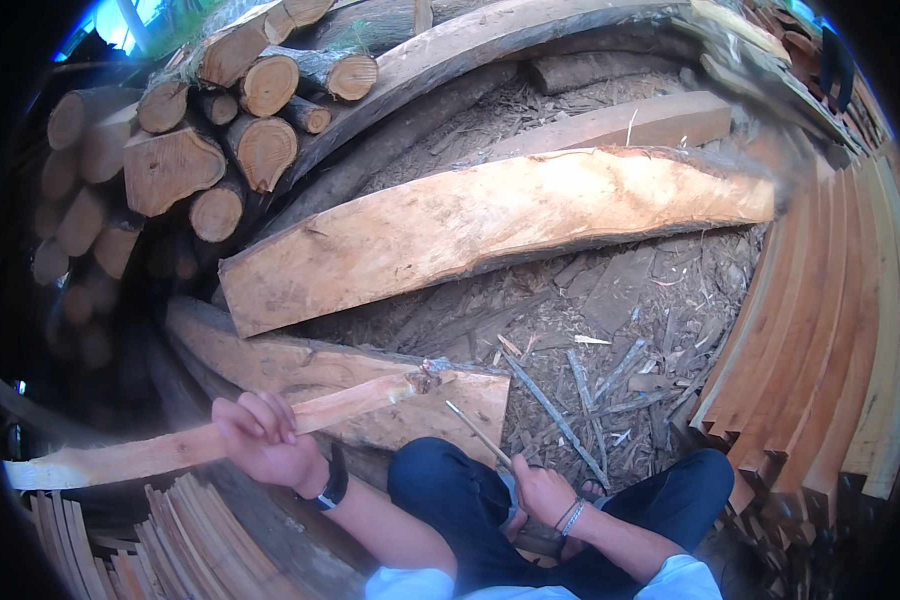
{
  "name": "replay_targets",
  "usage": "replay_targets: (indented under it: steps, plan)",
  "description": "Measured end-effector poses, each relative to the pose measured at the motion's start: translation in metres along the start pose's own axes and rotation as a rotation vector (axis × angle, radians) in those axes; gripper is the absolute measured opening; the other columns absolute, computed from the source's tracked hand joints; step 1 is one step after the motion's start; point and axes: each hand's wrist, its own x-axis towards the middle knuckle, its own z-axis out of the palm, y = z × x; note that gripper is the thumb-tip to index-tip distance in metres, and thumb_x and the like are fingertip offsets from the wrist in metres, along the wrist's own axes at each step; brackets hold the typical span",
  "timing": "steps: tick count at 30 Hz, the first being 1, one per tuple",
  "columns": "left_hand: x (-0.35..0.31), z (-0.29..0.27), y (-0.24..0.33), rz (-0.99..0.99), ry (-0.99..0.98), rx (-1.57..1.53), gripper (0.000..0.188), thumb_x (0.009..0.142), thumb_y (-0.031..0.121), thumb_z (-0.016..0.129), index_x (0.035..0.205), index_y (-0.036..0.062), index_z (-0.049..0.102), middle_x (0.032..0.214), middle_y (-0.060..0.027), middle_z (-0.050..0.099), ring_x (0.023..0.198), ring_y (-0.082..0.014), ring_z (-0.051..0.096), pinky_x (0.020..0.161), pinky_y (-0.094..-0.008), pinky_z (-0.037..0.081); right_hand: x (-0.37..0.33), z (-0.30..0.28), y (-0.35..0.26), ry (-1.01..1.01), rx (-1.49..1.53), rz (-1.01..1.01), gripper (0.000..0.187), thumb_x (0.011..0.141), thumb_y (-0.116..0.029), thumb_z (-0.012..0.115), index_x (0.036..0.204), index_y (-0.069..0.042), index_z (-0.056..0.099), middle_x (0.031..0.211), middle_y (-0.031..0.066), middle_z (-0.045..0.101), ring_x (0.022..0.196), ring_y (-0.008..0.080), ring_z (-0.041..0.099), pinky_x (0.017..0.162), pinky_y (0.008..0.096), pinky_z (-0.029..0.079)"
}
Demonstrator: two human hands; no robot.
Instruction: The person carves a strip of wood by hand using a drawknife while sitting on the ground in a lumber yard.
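Log pile [270, 85] | left hand [268, 440]: one strip [355, 402] | right hand [548, 494]: one rod [478, 430]

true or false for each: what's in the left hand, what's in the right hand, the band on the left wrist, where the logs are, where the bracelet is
1. The left hand grips a long wooden strip. True.
2. The right hand is empty. False: it holds a thin rod.
3. A dark wristband is on the left wrist. True.
4. The cut logs are piled at the upper right of the picture. False: they are piled at the upper left.
5. The bracelet is on the right wrist. True.
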Motion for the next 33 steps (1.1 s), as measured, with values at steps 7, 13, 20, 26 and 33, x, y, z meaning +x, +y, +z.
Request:
replay_targets:
  steps: [7, 13, 20, 26, 33]
  plan:
    - [0.0, 0.001, 0.0, 0.005, 0.013, 0.018, 0.035, 0.098, 0.031, 0.032, 0.068, 0.0131, 0.03, 0.05, 0.0021, 0.027, 0.038, -0.0063, 0.02, 0.037, -0.0195, 0.019, 0.015, 0.025, 0.023, -0.024, -0.021, 0.076, 0.021, 0.08, -0.007, 0.048, 0.096, -0.001, 0.038, 0.064, 0.0216, 0.061, 0.064, 0.0393, 0.063, 0.056, 0.0489, 0.05]
    - [-0.003, 0.004, 0.0, 0.003, -0.003, 0.034, 0.034, 0.098, 0.031, 0.031, 0.069, 0.0132, 0.029, 0.05, 0.0027, 0.026, 0.038, -0.0062, 0.02, 0.037, -0.0196, 0.019, 0.003, -0.019, -0.003, 0.021, 0.077, 0.014, 0.022, 0.078, -0.004, 0.048, 0.097, -0.002, 0.037, 0.065, 0.0223, 0.061, 0.064, 0.0403, 0.063, 0.056, 0.0494, 0.051]
    - [0.0, 0.002, 0.0, 0.016, -0.01, 0.026, 0.034, 0.098, 0.031, 0.032, 0.069, 0.0131, 0.029, 0.05, 0.0026, 0.026, 0.039, -0.0059, 0.02, 0.037, -0.0194, 0.018, 0.008, 0.005, 0.015, 0.021, 0.026, 0.022, 0.021, 0.078, -0.004, 0.049, 0.096, -0.001, 0.038, 0.061, 0.0222, 0.06, 0.061, 0.0414, 0.062, 0.054, 0.0501, 0.05]
    - [-0.002, 0.012, -0.004, -0.019, -0.006, 0.021, 0.034, 0.098, 0.031, 0.031, 0.069, 0.0133, 0.029, 0.05, 0.0029, 0.027, 0.038, -0.0057, 0.02, 0.037, -0.0188, 0.017, 0.006, 0.012, 0.025, 0.025, 0.0, 0.042, 0.02, 0.079, -0.006, 0.049, 0.096, -0.002, 0.038, 0.064, 0.0216, 0.061, 0.063, 0.0391, 0.063, 0.054, 0.0486, 0.051]
    - [0.001, 0.005, -0.001, -0.005, -0.039, -0.019, 0.034, 0.098, 0.031, 0.032, 0.069, 0.0131, 0.03, 0.049, 0.0026, 0.028, 0.038, -0.0059, 0.021, 0.036, -0.0189, 0.018, 0.001, 0.019, 0.02, -0.02, -0.024, 0.045, 0.026, 0.076, -0.008, 0.053, 0.097, -0.001, 0.039, 0.064, 0.0223, 0.061, 0.063, 0.0392, 0.063, 0.059, 0.0504, 0.05]
